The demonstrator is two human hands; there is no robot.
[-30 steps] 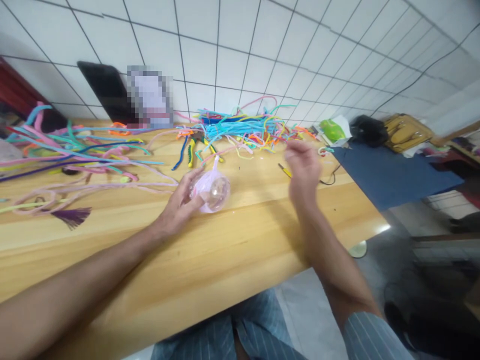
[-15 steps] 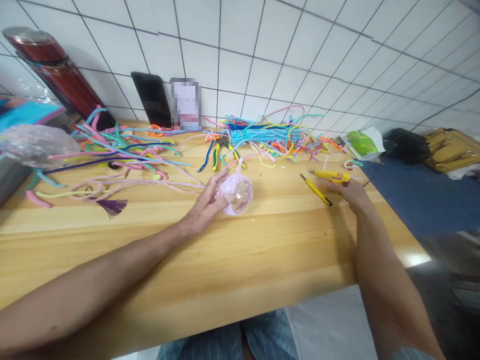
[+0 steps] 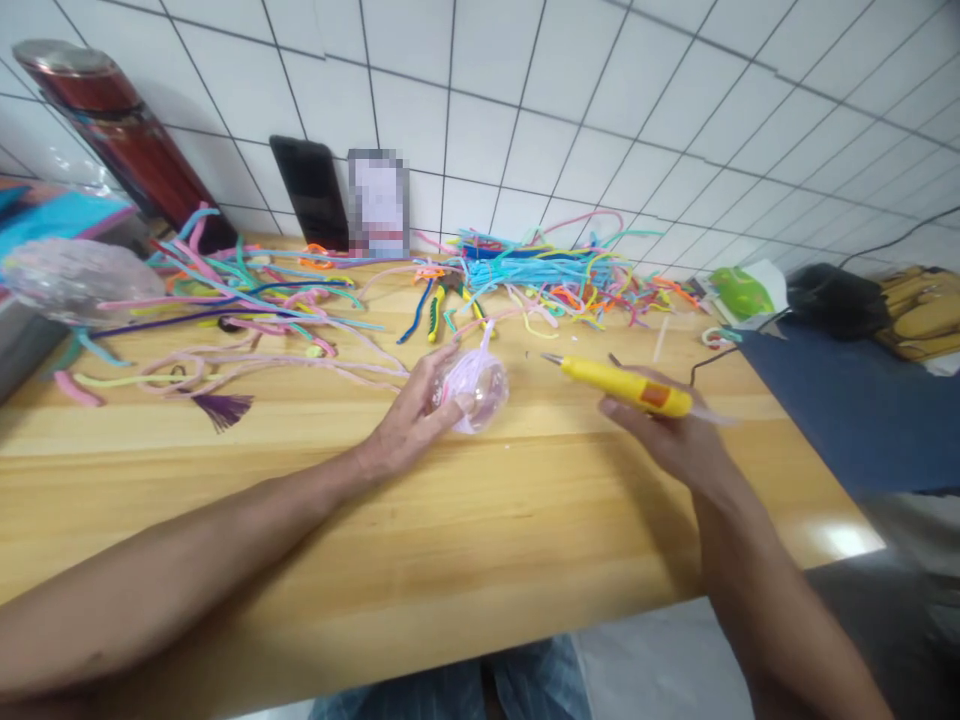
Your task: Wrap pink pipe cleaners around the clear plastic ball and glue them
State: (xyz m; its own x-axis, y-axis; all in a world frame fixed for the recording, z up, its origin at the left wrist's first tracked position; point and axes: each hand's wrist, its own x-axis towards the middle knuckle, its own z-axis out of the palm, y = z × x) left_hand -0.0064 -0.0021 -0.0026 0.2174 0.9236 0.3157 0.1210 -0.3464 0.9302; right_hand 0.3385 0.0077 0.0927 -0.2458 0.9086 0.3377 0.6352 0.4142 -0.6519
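Observation:
My left hand point(image 3: 420, 410) is closed around a clear round ball point(image 3: 487, 392), partly wrapped in pale purple fuzzy stem. One end of that purple stem point(image 3: 486, 338) sticks up from the top of the ball. My right hand point(image 3: 675, 435) grips a yellow hot glue gun point(image 3: 626, 385), its metal nozzle pointing left toward the ball, with a gap between them. A glue stick point(image 3: 716, 414) shows at the gun's back end. Most of the yellow craft knife on the table is hidden behind the gun and my right hand.
Behind the ball lie green-and-yellow pliers point(image 3: 433, 315) and a heap of coloured pipe cleaners point(image 3: 540, 265). More loose pipe cleaners point(image 3: 247, 300) and a purple tassel point(image 3: 225, 410) lie at left. A red flask point(image 3: 127, 140) and a black phone point(image 3: 309, 190) stand by the tiled wall. A cord point(image 3: 694, 372) runs at right.
My right hand has lifted the glue gun off the table area and brought it nearer, its nozzle moving left toward the ball. My left hand still holds the ball in place.

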